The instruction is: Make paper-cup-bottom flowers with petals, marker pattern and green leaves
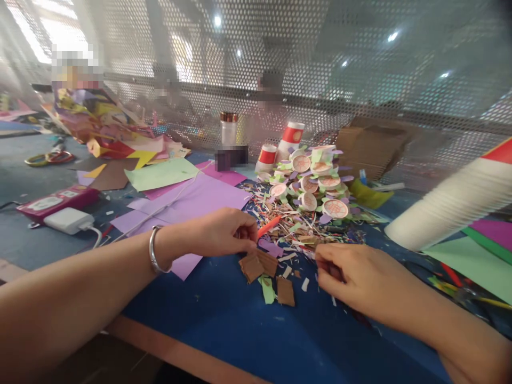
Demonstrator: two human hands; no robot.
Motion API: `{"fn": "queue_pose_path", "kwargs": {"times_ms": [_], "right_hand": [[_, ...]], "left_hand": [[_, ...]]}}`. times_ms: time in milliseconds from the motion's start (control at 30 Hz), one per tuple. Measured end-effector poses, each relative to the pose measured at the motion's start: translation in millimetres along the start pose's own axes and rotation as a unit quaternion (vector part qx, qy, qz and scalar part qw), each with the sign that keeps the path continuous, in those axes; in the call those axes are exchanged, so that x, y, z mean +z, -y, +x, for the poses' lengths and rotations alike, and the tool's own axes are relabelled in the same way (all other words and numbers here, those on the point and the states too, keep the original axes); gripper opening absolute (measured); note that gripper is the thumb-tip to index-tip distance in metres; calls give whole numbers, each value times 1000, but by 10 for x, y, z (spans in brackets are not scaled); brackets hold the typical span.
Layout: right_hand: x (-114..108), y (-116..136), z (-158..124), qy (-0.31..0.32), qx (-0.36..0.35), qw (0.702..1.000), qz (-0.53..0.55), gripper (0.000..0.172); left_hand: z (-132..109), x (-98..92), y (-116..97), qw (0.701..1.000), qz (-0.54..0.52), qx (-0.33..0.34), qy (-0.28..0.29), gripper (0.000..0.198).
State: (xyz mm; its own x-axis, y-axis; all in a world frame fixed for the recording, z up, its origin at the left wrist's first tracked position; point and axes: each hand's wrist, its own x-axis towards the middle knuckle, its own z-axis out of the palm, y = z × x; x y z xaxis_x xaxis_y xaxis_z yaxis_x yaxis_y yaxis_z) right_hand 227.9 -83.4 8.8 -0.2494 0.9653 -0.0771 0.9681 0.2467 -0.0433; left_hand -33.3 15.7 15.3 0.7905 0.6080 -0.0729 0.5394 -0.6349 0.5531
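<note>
My left hand (228, 232), with a silver bangle on its wrist, is closed with curled fingers above brown cardboard pieces (252, 266). An orange pointed stick (269, 226) lies right beside its knuckles; whether the hand touches it I cannot tell. A purple paper scrap (272, 247) sits by the thumb tip. To the right, my right hand (352, 272) is closed too, fingertips bent down at the edge of a heap of thin paper shreds (296, 234). What either hand pinches is hidden. Close in front lie a light green scrap (267, 289) and a small cardboard square (285, 292).
Behind the shreds rises a pile of small paper cups (309, 184) with green and purple tabs. A tall cup stack (452, 197) leans at right. Purple sheets (196, 200), a cable, a magenta box (58, 202) and scissors (50, 157) occupy the left. Perforated metal (312, 64) stands behind.
</note>
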Motion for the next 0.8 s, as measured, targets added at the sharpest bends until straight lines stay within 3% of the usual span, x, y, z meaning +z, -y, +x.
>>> {"fn": "queue_pose_path", "kwargs": {"times_ms": [167,333,467,667,800], "right_hand": [[3,-23,24,10,19,1000,-5,18],[-19,8,23,5,1,1000,9,18],[-1,-4,30,-17,-14,999,27,18],[81,-93,83,-26,-23,999,38,16],[106,-126,112,-12,-17,998,54,15]], "left_hand": [[322,-315,-15,993,102,15,-64,15],[1104,-819,87,965,138,-26,-223,12],[1749,-1075,159,939,117,-34,-322,26],[2482,-1232,184,927,64,-48,-366,56],[2854,-1255,209,930,30,-65,-361,53]]}}
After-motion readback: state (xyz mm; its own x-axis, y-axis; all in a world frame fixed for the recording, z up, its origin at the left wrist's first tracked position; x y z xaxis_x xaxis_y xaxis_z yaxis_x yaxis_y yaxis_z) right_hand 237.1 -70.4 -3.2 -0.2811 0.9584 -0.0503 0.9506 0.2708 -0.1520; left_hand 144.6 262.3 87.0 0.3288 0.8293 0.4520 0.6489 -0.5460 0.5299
